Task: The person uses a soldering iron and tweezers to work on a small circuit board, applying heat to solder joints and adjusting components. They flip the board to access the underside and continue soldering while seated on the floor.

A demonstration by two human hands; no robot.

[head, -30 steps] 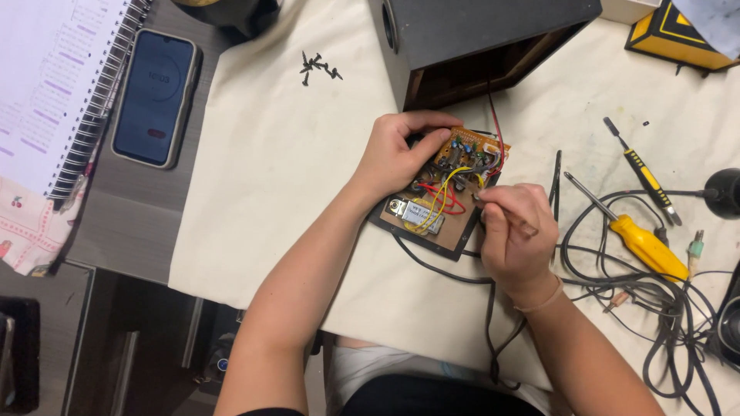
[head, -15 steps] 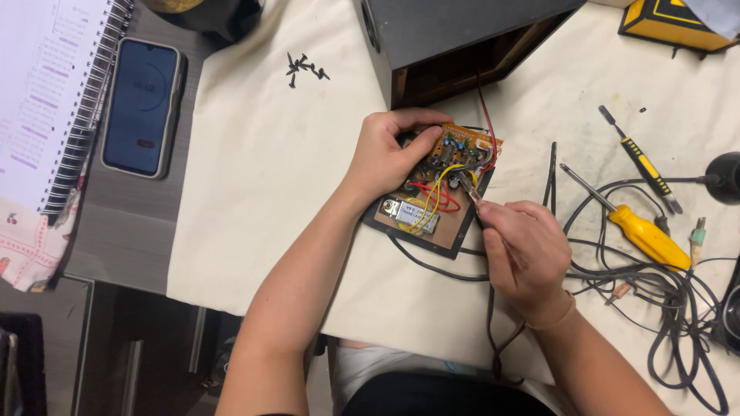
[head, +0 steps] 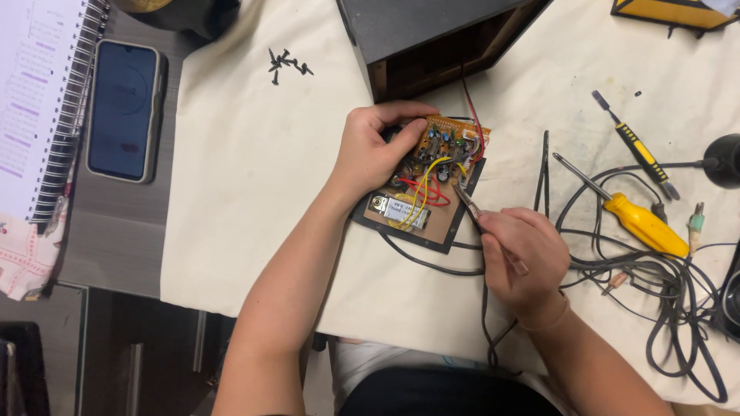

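Note:
A brown circuit board (head: 432, 219) with yellow and red wires and an orange smaller board on top lies on a cream cloth (head: 254, 192). My left hand (head: 374, 146) grips the board's upper left edge and steadies it. My right hand (head: 520, 254) holds a thin metal tool (head: 467, 202), like tweezers or fine pliers, whose tip touches the board's right side near the wires. A black cable (head: 420, 262) runs out from under the board toward me.
An open black wooden box (head: 432, 35) stands just behind the board. A yellow screwdriver (head: 644, 223), a slim yellow-black screwdriver (head: 632, 146) and tangled black cables (head: 678, 308) lie right. Small black screws (head: 287, 63), a phone (head: 123, 108) and a spiral notebook (head: 38, 100) lie left.
My right hand has drawn back slightly toward me with the tool, its tip still at the board's right side. My left hand keeps its grip on the board.

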